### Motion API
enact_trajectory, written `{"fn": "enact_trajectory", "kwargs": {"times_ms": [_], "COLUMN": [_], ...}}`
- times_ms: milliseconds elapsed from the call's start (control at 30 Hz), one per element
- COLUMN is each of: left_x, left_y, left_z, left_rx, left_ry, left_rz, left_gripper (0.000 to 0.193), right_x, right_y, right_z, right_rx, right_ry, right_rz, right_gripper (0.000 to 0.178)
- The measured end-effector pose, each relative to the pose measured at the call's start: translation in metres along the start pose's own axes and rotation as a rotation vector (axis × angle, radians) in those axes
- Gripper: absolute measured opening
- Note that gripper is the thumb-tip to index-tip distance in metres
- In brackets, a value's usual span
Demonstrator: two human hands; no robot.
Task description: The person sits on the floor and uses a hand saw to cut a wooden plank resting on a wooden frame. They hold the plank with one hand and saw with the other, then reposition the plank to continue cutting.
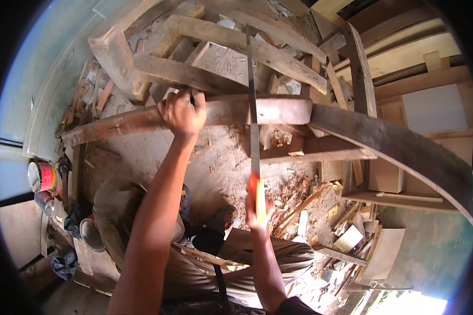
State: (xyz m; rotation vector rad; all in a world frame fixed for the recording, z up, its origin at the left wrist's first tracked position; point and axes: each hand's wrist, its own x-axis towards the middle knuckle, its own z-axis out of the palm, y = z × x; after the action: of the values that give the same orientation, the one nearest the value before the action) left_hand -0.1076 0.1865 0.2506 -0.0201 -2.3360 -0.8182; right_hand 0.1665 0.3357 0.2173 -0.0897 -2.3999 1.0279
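Note:
My right hand [258,211] is wrapped round the orange and yellow handle of a handsaw [254,142]. The saw's long narrow blade points away from me and crosses a long wooden beam [220,112] that lies sideways in front of me. Whether the teeth have cut into the wood cannot be made out. Left of the blade, my left hand [184,111] presses on the beam with its fingers curled over the far edge. The beam's right end stops a little past the blade, beside a dark curved board [389,137].
Behind the beam stands a rough wooden frame [199,73] of crossed timbers. Wood scraps [299,210] and shavings litter the floor. A paint can [42,176] stands at the far left. On the right are stacked boards [410,50] and a wooden box frame [386,173].

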Motion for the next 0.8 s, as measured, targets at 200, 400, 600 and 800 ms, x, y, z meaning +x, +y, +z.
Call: {"fn": "enact_trajectory", "kwargs": {"times_ms": [200, 400, 600, 800], "left_x": [0.001, 0.005, 0.006, -0.001], "left_y": [0.003, 0.004, -0.003, 0.003], "left_z": [0.000, 0.002, 0.001, 0.006], "left_rx": [-0.069, 0.024, 0.033, -0.040], "left_ry": [-0.117, 0.035, 0.022, -0.008], "left_rz": [-0.092, 0.033, -0.004, -0.008], "left_gripper": [0.037, 0.032, 0.035, 0.031], "right_x": [-0.062, 0.100, -0.028, -0.084], "right_y": [-0.024, -0.040, 0.001, 0.010], "right_z": [-0.035, 0.033, -0.006, -0.030], "right_rx": [-0.078, 0.136, -0.045, 0.173], "right_ry": [0.020, 0.110, 0.019, -0.191], "right_rz": [0.028, -0.079, -0.069, -0.122], "right_gripper": [0.032, 0.007, 0.008, 0.008]}}
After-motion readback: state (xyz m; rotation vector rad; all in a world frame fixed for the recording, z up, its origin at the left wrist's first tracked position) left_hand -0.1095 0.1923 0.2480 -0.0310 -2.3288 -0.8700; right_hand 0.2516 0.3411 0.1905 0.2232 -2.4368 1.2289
